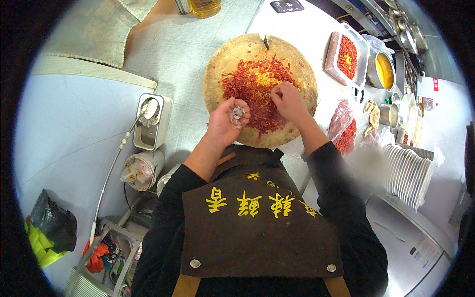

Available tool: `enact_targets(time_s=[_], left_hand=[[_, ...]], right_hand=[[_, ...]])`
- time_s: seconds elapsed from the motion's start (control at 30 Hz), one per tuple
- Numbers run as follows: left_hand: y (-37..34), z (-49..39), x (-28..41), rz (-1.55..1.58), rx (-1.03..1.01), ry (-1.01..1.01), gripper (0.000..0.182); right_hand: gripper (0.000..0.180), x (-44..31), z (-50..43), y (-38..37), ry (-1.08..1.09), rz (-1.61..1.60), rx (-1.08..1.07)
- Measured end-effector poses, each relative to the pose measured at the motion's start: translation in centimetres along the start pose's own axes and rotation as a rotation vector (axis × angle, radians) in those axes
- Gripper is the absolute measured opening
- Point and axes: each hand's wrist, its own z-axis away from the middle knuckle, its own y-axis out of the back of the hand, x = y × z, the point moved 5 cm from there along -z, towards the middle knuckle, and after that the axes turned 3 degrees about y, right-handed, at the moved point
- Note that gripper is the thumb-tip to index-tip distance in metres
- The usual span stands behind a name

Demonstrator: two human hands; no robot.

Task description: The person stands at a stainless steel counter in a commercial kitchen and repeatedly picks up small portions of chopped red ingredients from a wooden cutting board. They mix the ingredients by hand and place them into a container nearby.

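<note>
A round wooden chopping block [219,63] with a split at its far edge bears a heap of cut dried red chilies [256,111], yellow seeds [265,78] strewn over its upper part. My left hand [227,120] is palm up at the block's near left edge, fingers curled around small whitish, papery scraps [236,115]. Over the right side of the heap is my right hand [288,99], its fingers bent and drawn together. Whether anything small is between those fingertips cannot be told.
Right of the block are a plastic tub [362,68] of chilies, a metal pot [374,76] with orange liquid, a bag of chilies [345,137] and stacked white plates [406,174]. A phone [287,6] lies beyond. A bucket [157,167] and a metal container [166,122] stand left.
</note>
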Motion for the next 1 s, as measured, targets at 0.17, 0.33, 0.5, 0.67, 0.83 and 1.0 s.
enact_targets(time_s=[0.17, 0.33, 0.5, 0.67, 0.83, 1.0], left_hand=[[-0.8, -0.9, -1.3, -0.020, -0.001, 0.041, 0.029], [-1.4, -1.9, -2.4, -0.063, 0.029, 0.061, 0.029], [-1.8, -2.1, -2.6, -0.075, 0.043, 0.036, 0.030], [-1.9, -1.9, -2.6, -0.085, 0.018, 0.034, 0.031], [-1.6, -1.6, -2.3, -0.037, -0.026, 0.035, 0.032], [-0.8, -0.5, -1.3, -0.026, 0.044, 0.009, 0.033]], right_hand=[[0.027, -2.0, 1.9, 1.1, -0.198, -0.518, -0.100], [0.027, -4.6, 3.0, 0.7, -0.214, -0.676, -0.226], [0.025, -5.5, 3.3, 1.3, -0.067, -0.468, -0.105], [0.021, -5.0, 3.7, 1.6, -0.070, -0.439, -0.059], [0.020, -2.2, 3.9, 2.7, -0.125, -0.488, 0.094], [0.021, 2.3, 2.3, 4.7, -0.187, 0.004, 0.164]])
